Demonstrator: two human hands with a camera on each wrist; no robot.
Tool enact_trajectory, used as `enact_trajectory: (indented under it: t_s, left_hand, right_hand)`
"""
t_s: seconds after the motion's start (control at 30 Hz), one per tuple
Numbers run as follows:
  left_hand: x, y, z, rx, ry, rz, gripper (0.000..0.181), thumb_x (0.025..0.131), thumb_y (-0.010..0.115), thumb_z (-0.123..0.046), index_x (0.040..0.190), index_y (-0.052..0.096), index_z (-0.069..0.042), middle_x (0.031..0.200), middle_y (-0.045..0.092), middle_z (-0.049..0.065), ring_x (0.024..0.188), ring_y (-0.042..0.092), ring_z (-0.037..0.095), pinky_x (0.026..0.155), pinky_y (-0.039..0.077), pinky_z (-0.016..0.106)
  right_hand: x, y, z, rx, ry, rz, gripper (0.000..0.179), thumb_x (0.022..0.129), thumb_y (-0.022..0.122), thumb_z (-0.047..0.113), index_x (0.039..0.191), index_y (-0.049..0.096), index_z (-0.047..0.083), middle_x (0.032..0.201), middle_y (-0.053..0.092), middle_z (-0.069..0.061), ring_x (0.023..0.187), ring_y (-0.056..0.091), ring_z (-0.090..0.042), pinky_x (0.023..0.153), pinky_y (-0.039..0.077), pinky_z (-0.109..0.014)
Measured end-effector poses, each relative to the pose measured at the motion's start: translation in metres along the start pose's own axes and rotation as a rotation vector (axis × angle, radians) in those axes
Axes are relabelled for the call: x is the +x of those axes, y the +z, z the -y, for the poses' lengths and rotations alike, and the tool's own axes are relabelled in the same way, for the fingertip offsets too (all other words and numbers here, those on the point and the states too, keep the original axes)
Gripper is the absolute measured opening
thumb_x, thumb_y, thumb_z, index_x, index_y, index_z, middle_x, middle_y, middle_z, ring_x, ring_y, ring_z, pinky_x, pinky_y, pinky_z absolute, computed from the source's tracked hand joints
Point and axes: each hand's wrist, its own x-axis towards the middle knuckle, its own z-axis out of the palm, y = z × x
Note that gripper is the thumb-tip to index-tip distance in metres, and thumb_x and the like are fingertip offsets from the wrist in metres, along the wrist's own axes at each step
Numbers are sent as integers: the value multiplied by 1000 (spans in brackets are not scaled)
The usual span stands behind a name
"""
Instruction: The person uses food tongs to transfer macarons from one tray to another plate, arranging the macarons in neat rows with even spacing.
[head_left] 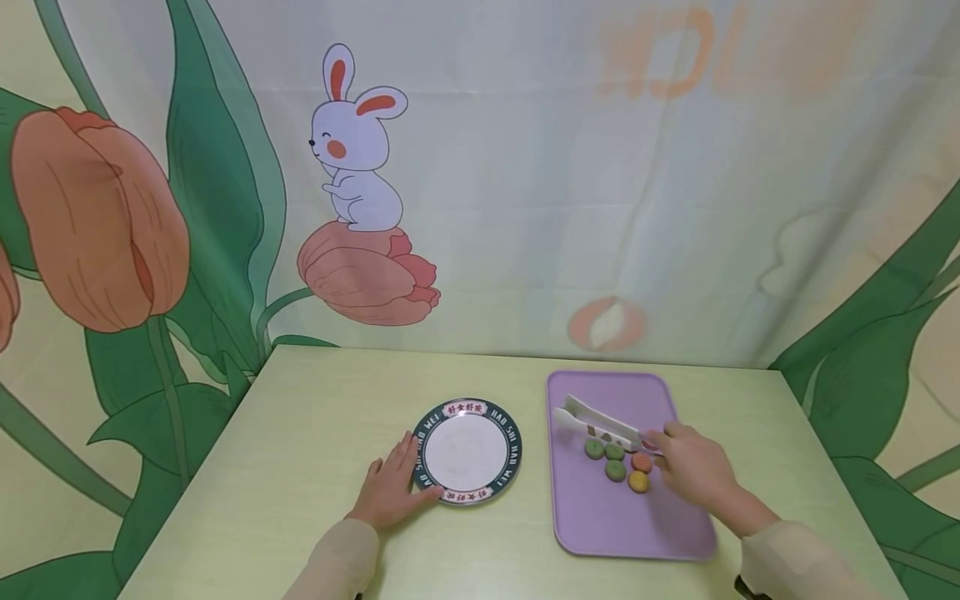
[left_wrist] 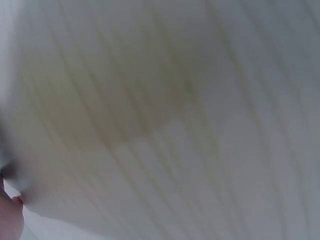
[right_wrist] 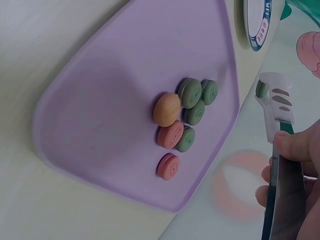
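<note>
My right hand (head_left: 693, 467) grips white and dark-handled tongs (head_left: 603, 429) over the purple tray (head_left: 630, 533), their tips pointing left. In the right wrist view, a green macaron (right_wrist: 261, 89) shows between the tong tips. Below them on the tray lie several green macarons (right_wrist: 190, 93), a yellow one (right_wrist: 166, 109) and two pink ones (right_wrist: 170, 134), grouped close together. The left hand (head_left: 390, 487) rests at the left rim of a round plate (head_left: 467, 450), fingers fairly straight, thumb along the near rim. That plate is white with a dark green lettered border and holds nothing.
Both plate and tray lie on a pale wooden table (head_left: 300, 467), the tray to the right of the plate. Behind the table hangs a printed curtain (head_left: 495, 208) with a rabbit and tulips. Pale striped cloth (left_wrist: 165, 120) fills most of the left wrist view.
</note>
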Motion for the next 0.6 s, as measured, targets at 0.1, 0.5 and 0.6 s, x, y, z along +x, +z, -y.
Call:
enact_trajectory:
  t_s: [0.1, 0.5, 0.6]
  left_hand:
    - [0, 0, 0, 3, -3, 0, 97, 74, 42, -71, 142, 13, -9, 150, 10, 7, 136, 16, 26, 107, 17, 53]
    - [0, 0, -1, 4, -26, 18, 99, 72, 41, -73, 143, 13, -10, 150, 10, 6, 136, 15, 25, 107, 16, 53]
    - [0, 1, 0, 4, -25, 15, 99, 72, 41, -74, 143, 13, -10, 150, 9, 6, 136, 15, 25, 107, 16, 53]
  right_hand:
    - [2, -1, 4, 4, -18, -10, 15, 75, 67, 16, 89, 65, 12, 65, 38, 5, 56, 31, -10, 42, 26, -21]
    - [10, 0, 21, 41, -42, 23, 16, 74, 68, 17, 88, 64, 10, 65, 40, 6, 55, 32, -9, 42, 28, -20]
    - [11, 2, 23, 50, -54, 17, 14, 72, 67, 12, 86, 64, 11, 64, 40, 6, 55, 32, -9, 42, 27, -20]
